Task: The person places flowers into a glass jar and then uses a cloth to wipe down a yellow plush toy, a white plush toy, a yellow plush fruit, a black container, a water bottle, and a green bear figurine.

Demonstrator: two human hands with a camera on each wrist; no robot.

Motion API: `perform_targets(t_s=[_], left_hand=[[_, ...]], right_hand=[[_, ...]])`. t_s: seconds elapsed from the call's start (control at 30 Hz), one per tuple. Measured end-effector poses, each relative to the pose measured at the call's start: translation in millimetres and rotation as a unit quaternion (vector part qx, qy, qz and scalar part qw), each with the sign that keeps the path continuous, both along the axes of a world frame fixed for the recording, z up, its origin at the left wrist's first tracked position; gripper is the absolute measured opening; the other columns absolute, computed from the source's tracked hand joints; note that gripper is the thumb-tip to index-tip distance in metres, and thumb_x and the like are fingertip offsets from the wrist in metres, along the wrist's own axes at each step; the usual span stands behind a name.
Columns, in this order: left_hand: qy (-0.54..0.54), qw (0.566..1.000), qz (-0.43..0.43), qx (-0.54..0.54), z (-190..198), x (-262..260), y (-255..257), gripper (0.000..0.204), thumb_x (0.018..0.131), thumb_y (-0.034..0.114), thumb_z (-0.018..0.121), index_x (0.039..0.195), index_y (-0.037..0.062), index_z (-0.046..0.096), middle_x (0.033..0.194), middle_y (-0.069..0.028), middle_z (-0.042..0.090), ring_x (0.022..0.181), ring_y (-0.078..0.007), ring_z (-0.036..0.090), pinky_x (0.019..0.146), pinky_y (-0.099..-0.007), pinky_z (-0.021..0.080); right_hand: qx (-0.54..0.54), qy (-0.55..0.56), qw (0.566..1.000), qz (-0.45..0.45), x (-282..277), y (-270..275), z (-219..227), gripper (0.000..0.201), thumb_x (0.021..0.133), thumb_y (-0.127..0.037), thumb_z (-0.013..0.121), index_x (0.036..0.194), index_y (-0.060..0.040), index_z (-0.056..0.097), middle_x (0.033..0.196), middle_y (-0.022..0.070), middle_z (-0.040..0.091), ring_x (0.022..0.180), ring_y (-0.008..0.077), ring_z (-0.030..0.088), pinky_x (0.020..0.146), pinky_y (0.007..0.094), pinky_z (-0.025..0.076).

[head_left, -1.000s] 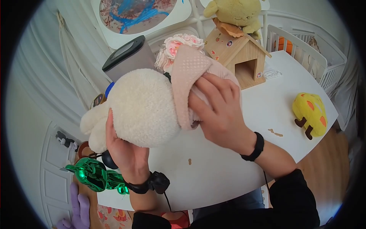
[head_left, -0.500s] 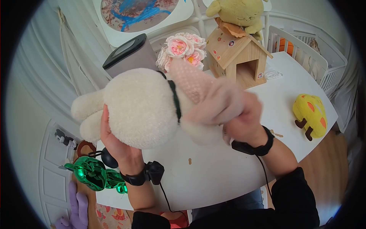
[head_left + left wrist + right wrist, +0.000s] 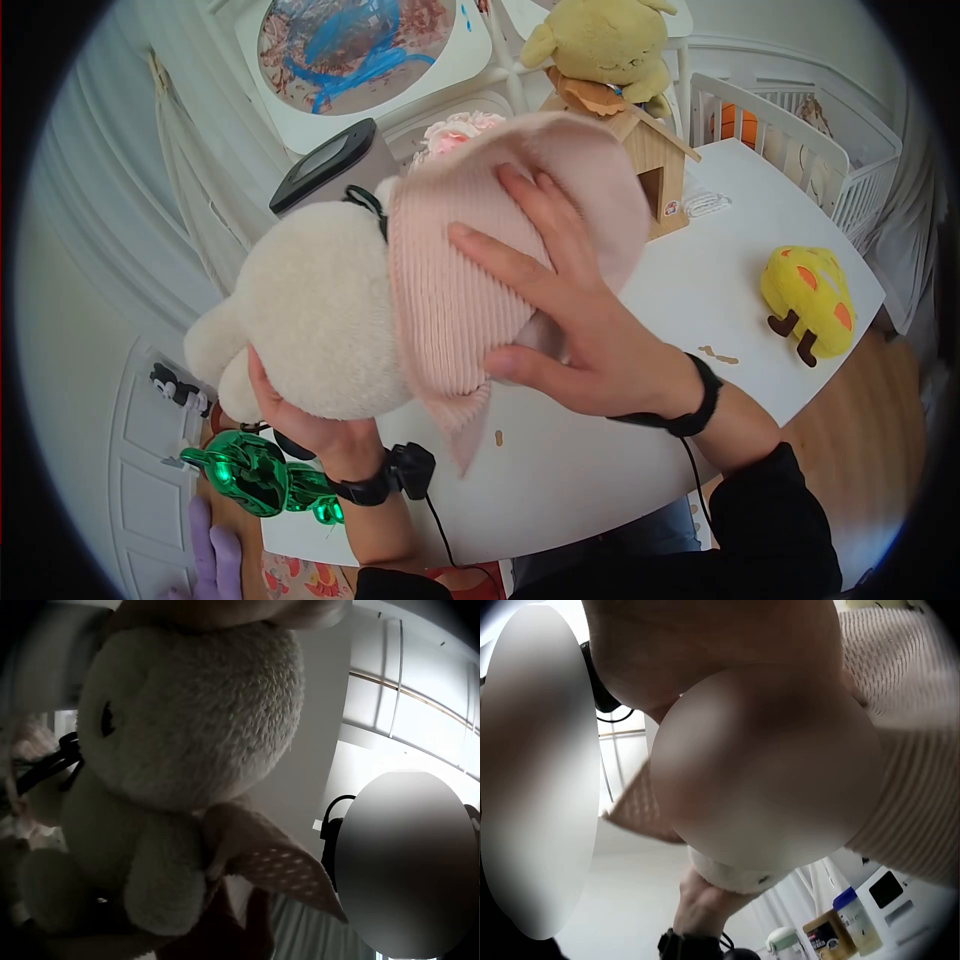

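A cream plush rabbit lies sideways over the table, its ears to the left and the back of its head up. My left hand holds the head from below, near the ears. A pink ribbed cloth covers the rabbit's back, its far side flaring up and one corner hanging down. On that cloth my right hand rests with fingers spread. A dark cord shows at the neck. The left wrist view catches the rabbit's face side and the cloth's dotted underside.
Behind stand a grey appliance, pink flowers and a wooden house with a yellow plush on top. Another yellow plush lies on the right of the white table. A shiny green figure is at left.
The right hand had its fingers under the folded cloth, then bunched it off the back. Now the cloth is spread ribbed side up with that hand on it. The rabbit has shifted slightly left.
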State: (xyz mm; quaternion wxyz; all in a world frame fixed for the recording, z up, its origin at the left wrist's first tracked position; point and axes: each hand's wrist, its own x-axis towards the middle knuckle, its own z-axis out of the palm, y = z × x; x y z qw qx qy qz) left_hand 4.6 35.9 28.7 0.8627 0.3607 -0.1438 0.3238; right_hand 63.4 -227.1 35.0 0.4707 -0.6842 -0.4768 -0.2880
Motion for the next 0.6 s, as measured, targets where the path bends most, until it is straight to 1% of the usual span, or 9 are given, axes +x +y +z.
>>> perform_targets(t_s=[0.03,0.07,0.13,0.17,0.27,0.33,0.43,0.53,0.6], left_hand=[[0.000,1.000,-0.003,0.005,-4,1,1,0.055,0.103,0.040,0.035,0.143,0.0035,0.047,0.144,-0.0153,0.053,0.131,-0.0359,0.053,0.110,-0.0525,0.044],[-0.003,0.999,-0.038,0.019,-9,2,1,0.055,0.102,0.038,0.035,0.143,0.0028,0.047,0.144,-0.0158,0.053,0.130,-0.0359,0.054,0.110,-0.0525,0.044],[-0.008,0.997,-0.073,0.031,-10,2,-7,0.055,0.101,0.037,0.036,0.143,0.0021,0.047,0.144,-0.0163,0.054,0.129,-0.0359,0.055,0.109,-0.0525,0.045],[0.003,0.997,-0.076,0.035,-9,2,-15,0.053,0.100,0.032,0.036,0.139,-0.0018,0.050,0.138,-0.0176,0.058,0.123,-0.0352,0.059,0.106,-0.0496,0.048],[0.027,0.996,-0.066,0.061,-17,2,-16,0.051,0.096,0.026,0.039,0.133,-0.0071,0.053,0.131,-0.0195,0.063,0.114,-0.0337,0.065,0.101,-0.0457,0.052],[0.041,0.994,-0.049,0.085,-26,-2,-10,0.051,0.094,0.024,0.042,0.132,-0.0086,0.053,0.129,-0.0201,0.063,0.111,-0.0330,0.067,0.099,-0.0447,0.053],[0.000,0.985,-0.128,0.118,-33,-8,13,0.055,0.089,0.025,0.049,0.130,-0.0113,0.053,0.131,-0.0217,0.062,0.111,-0.0322,0.066,0.096,-0.0442,0.053],[0.048,0.986,-0.104,0.123,-35,-11,28,0.053,0.090,0.033,0.047,0.126,-0.0051,0.058,0.122,-0.0221,0.066,0.109,-0.0355,0.067,0.093,-0.0523,0.055],[0.008,0.975,-0.203,0.088,-25,-11,12,0.061,0.084,0.025,0.055,0.139,-0.0016,0.046,0.139,-0.0244,0.054,0.121,-0.0358,0.060,0.103,-0.0475,0.049]], right_hand=[[-0.015,-0.043,0.995,-0.087,-1,6,-5,0.063,0.093,-0.021,0.064,0.150,-0.0070,0.044,0.152,0.0270,0.034,0.141,0.0446,0.033,0.117,0.0473,0.025],[-0.012,-0.043,0.995,-0.090,7,8,-11,0.063,0.093,-0.021,0.064,0.150,-0.0070,0.044,0.152,0.0270,0.034,0.141,0.0446,0.033,0.117,0.0473,0.025],[0.106,0.044,0.993,0.026,31,7,-19,0.057,0.089,-0.018,0.067,0.142,-0.0056,0.052,0.146,0.0252,0.041,0.135,0.0413,0.041,0.114,0.0434,0.031],[0.107,0.042,0.993,0.023,33,5,-15,0.057,0.089,-0.018,0.067,0.142,-0.0056,0.052,0.146,0.0252,0.041,0.135,0.0413,0.041,0.114,0.0434,0.031],[0.001,-0.030,0.997,-0.078,37,-1,-13,0.045,0.086,-0.015,0.069,0.128,-0.0029,0.058,0.133,0.0194,0.052,0.126,0.0350,0.049,0.108,0.0378,0.038],[0.017,0.017,0.999,-0.029,48,-1,-17,0.044,0.087,-0.015,0.068,0.127,-0.0026,0.058,0.131,0.0181,0.053,0.124,0.0335,0.050,0.107,0.0371,0.039],[0.041,0.088,0.994,0.045,62,7,-23,0.042,0.088,-0.015,0.068,0.126,-0.0022,0.058,0.128,0.0161,0.054,0.122,0.0313,0.052,0.105,0.0360,0.041],[0.064,0.157,0.978,0.119,66,11,-37,0.040,0.089,-0.014,0.067,0.125,-0.0019,0.058,0.125,0.0142,0.055,0.119,0.0291,0.054,0.103,0.0349,0.043],[0.079,0.201,0.962,0.167,73,14,-42,0.038,0.089,-0.014,0.066,0.124,-0.0016,0.058,0.123,0.0129,0.056,0.117,0.0277,0.055,0.102,0.0342,0.044]])
